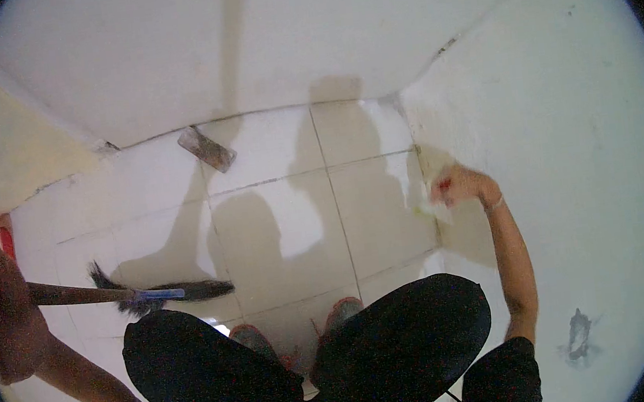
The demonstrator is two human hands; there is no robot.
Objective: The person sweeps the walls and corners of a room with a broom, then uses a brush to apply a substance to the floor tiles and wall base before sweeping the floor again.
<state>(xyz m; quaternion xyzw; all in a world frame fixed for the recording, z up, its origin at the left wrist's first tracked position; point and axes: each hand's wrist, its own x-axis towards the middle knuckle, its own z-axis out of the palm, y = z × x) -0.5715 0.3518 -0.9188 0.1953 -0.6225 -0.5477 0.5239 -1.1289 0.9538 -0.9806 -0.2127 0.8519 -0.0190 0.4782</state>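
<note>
My left hand point(5, 321), at the left edge, is closed around the brown handle of a broom point(80, 293). Black bristles spread from the broom's far end, beside a blue band, just above the tiled floor near my left knee. At the right wall, my right hand point(468, 186) is closed and smeared by motion. In its fingers is a small thing point(443, 187) with red and pale parts, too blurred to name. It is close to the wall's lower edge; whether it touches cannot be told.
A dusty grey-brown rectangular block point(207, 149) lies on the floor tiles point(376, 195) by the back wall point(166, 60). Red objects point(2, 238) stand at far left. The right wall point(570, 175) bears a grey patch point(579, 332). My bent knees point(407, 341) and shoes point(342, 313) are below.
</note>
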